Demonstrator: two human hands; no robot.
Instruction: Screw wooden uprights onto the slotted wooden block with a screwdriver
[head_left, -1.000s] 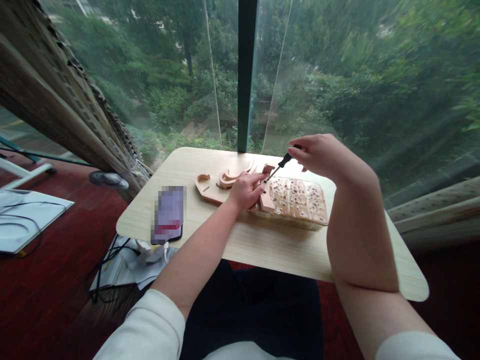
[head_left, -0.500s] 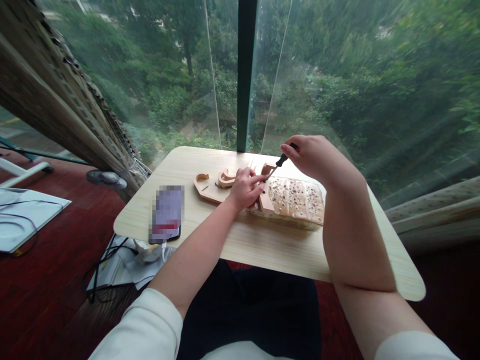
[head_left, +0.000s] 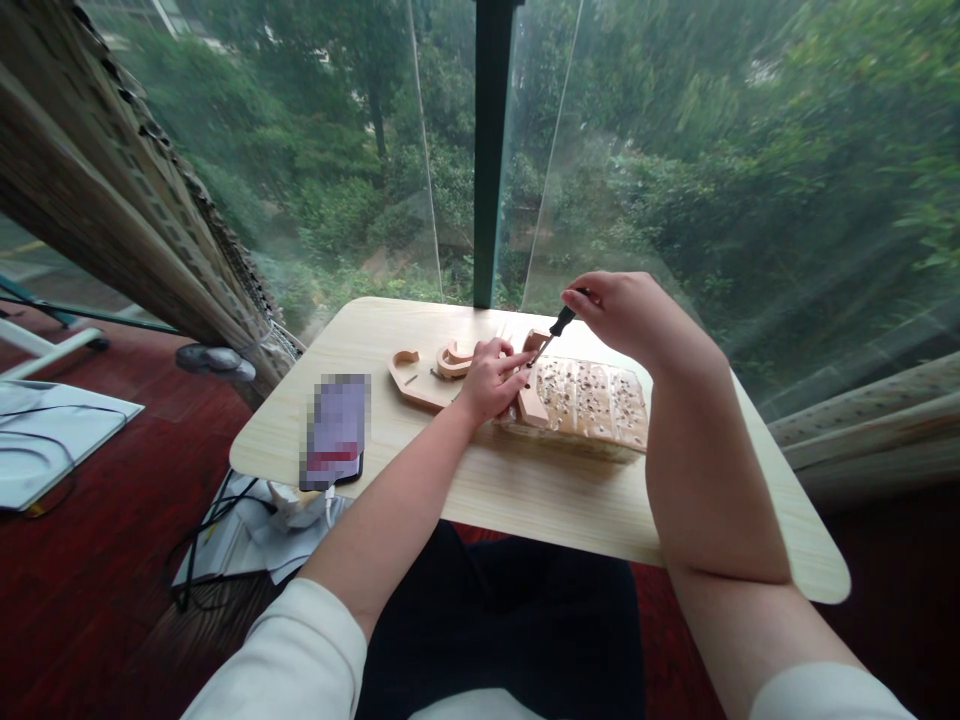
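My right hand (head_left: pixel 616 308) is closed round the black handle of a screwdriver (head_left: pixel 561 322), its metal shaft slanting down to the left. The tip meets a pale wooden piece (head_left: pixel 533 406) with dark holes, at the left end of a block (head_left: pixel 592 400) wrapped in clear plastic and dotted with small dark marks. My left hand (head_left: pixel 491 384) holds the wooden piece, index finger and thumb stretched toward the screwdriver tip. Its other fingers are partly hidden. Whether a screw sits under the tip is too small to tell.
Left of my left hand lie a curved wooden hook (head_left: pixel 406 358) and a second curved wooden part (head_left: pixel 452 360). A phone (head_left: pixel 334 432) with a white cable rests near the left edge of the pale table (head_left: pixel 555 505). Windows rise behind the table.
Both hands stay almost in place, the screwdriver tip still at the wooden piece. The view has shifted very slightly.
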